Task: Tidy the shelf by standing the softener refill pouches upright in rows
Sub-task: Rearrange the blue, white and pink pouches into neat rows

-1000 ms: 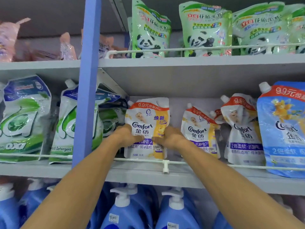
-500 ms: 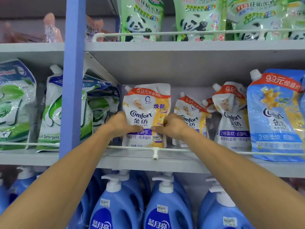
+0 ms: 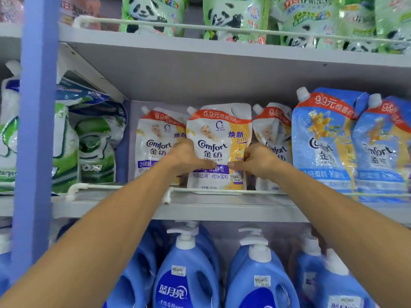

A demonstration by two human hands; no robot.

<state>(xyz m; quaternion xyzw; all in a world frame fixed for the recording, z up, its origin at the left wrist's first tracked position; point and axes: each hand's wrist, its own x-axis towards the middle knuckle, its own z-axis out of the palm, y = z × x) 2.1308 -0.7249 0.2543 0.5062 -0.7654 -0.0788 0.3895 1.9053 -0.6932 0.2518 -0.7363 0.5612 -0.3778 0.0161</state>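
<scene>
On the middle shelf [image 3: 222, 208], just behind the wire rail [image 3: 124, 187], the white-and-yellow pouch [image 3: 219, 147] stands upright, face forward, spout up. Left hand [image 3: 185, 157] and right hand [image 3: 255, 161] each grip one side edge of it: thumbs lie on the printed front and the fingers [image 3: 188, 147] curl round behind, tight on the pouch. Left neighbour pouch [image 3: 155, 141] is upright, partly overlapped by the held one. Right neighbour pouch [image 3: 274, 130] looks twisted, with its face turned aside. Two blue pouches [image 3: 322, 141] further right stand upright, side by side. Judgement: the front row is largely formed. Left to do: seat and release the held pouch, then square the twisted one. Any rows behind are hidden, so depth is unchecked. Versus 0.5 s ago: the grip is the same, but the gripped pouch was then the leftmost white one, next to the green detergent bags [image 3: 97, 150]. Now a white pouch shows on its left, and the small leaning pouch once on its right is no longer seen apart. Probably the held pouch was shifted right, though I cannot confirm it. The view has also swung right.
</scene>
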